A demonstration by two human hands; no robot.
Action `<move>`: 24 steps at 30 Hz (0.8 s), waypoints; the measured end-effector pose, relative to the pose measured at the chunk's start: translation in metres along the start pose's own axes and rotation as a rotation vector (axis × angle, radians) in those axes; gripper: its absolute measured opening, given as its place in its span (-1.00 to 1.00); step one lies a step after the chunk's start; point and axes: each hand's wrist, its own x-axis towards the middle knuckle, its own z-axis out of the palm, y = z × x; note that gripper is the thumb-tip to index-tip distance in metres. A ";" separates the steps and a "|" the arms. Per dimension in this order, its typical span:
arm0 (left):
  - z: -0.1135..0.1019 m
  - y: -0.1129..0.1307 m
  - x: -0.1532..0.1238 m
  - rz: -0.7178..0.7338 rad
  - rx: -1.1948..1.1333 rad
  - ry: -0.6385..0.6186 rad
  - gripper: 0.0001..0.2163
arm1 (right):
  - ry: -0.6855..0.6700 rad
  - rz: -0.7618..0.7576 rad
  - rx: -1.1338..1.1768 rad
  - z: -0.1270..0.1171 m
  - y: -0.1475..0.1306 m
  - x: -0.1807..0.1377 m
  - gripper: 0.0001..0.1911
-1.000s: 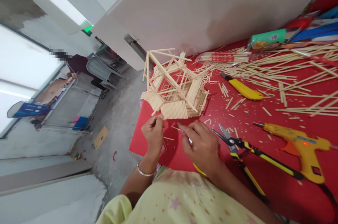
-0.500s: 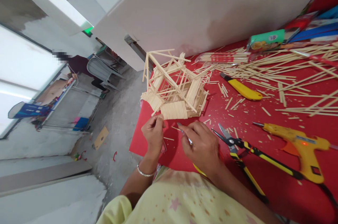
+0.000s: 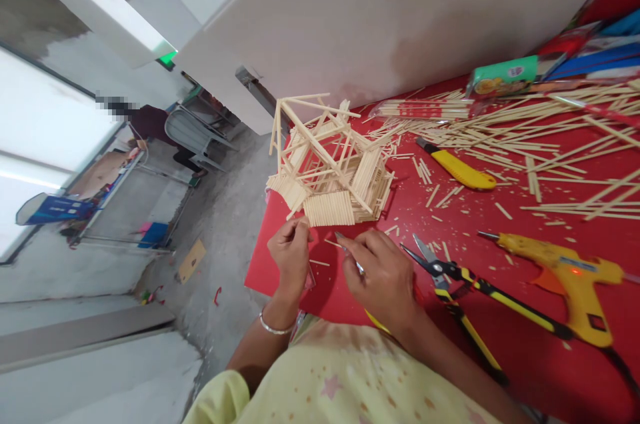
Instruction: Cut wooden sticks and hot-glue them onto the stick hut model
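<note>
At near edge of red table [image 3: 500, 357], our left hand [image 3: 290, 257] and right hand [image 3: 383, 274] sit close together. Right hand fingers closed, pinching thin stick [image 3: 334, 243]; stick's long axis runs from grip toward left hand, roughly level, free end pointing left. Left hand fingers curled shut near that end; whether it holds anything, we cannot tell. Stick house [image 3: 330, 167] stands just beyond both hands. Scissors [image 3: 450, 274] just right of grip, glue gun [image 3: 560, 274] farther right.
</note>
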 end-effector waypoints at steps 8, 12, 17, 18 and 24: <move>0.000 0.001 -0.001 -0.004 -0.033 0.000 -0.71 | -0.017 0.006 -0.011 0.001 0.001 0.000 -0.69; -0.001 0.002 0.000 -0.015 -0.081 -0.023 -0.67 | -0.027 0.011 -0.028 0.002 0.002 0.000 -0.70; -0.008 -0.007 -0.001 -0.040 -0.219 -0.023 -0.70 | 0.030 0.027 -0.066 0.007 0.012 -0.005 -0.73; -0.010 -0.010 -0.002 -0.043 -0.240 -0.020 -0.72 | 0.044 0.034 -0.082 0.008 0.015 -0.006 -0.73; -0.026 -0.044 -0.005 0.022 -0.161 -0.047 -0.75 | 0.086 0.079 -0.282 -0.003 0.024 -0.020 -0.69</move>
